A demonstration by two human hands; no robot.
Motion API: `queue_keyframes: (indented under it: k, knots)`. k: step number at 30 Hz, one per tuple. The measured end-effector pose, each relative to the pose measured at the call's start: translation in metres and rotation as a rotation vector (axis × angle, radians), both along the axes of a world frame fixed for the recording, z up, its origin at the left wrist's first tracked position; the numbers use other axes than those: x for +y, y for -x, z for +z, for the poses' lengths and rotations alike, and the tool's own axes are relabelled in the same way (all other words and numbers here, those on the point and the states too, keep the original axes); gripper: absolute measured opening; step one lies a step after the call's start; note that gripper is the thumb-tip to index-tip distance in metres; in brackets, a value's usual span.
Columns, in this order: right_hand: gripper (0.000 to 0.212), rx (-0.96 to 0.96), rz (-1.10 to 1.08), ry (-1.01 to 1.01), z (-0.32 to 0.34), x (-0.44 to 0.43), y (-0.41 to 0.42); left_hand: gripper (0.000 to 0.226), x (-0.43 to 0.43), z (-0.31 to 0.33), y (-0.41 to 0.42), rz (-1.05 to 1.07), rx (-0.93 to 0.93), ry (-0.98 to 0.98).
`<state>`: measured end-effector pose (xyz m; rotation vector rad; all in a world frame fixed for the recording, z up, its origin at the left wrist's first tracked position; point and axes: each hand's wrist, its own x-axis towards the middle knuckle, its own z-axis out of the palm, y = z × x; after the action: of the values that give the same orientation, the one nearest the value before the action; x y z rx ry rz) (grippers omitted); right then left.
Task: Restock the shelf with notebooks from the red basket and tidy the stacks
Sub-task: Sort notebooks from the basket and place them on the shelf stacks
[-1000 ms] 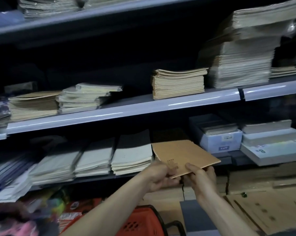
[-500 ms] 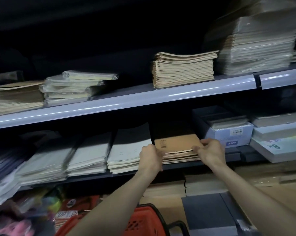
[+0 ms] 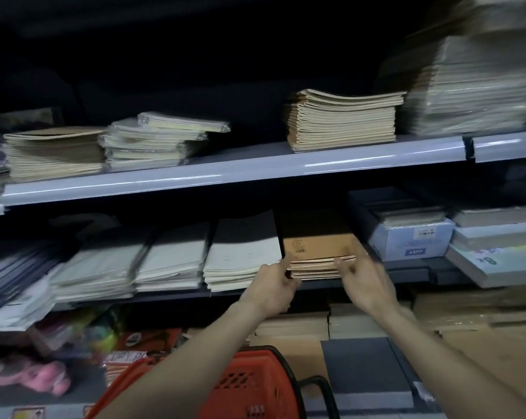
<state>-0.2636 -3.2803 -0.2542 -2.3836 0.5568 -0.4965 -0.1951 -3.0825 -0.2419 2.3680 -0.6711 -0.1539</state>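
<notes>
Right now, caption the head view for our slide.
Left hand and right hand touch brown notebooks on the lower shelf.
</notes>
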Motion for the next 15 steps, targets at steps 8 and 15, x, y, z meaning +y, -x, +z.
queue_keyframes:
  k: [8, 15]
  knots:
    - [0.053, 0.14, 0.258, 0.035, -0.024, 0.089, 0.02, 0.043, 0.127, -0.009, 0.029, 0.162, -0.132, -0.031]
    - [0.046, 0.441, 0.41, -0.074, -0.113, 0.178, 0.018, 0.036, 0.258, -0.077, 0.029, 0.369, 0.11, -0.146]
